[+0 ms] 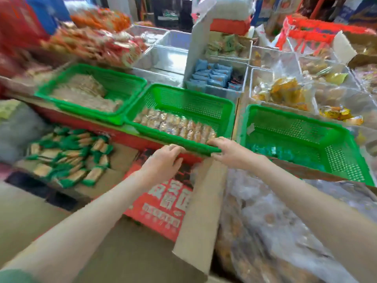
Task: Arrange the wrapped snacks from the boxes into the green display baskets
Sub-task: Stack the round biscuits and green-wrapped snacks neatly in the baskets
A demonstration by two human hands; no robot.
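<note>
Your left hand (165,158) and right hand (226,152) both grip the near rim of the middle green basket (189,94) at frame centre, which holds one row of wrapped snacks (175,125). You look to be squaring it up; next, fetch more from the plastic-lined box (265,221) at lower right.

We find free room over the middle basket's (183,103) bare rear half, hemmed by the left basket (114,73), the right basket (295,123) and a raised cardboard flap (202,201) in front.
</note>
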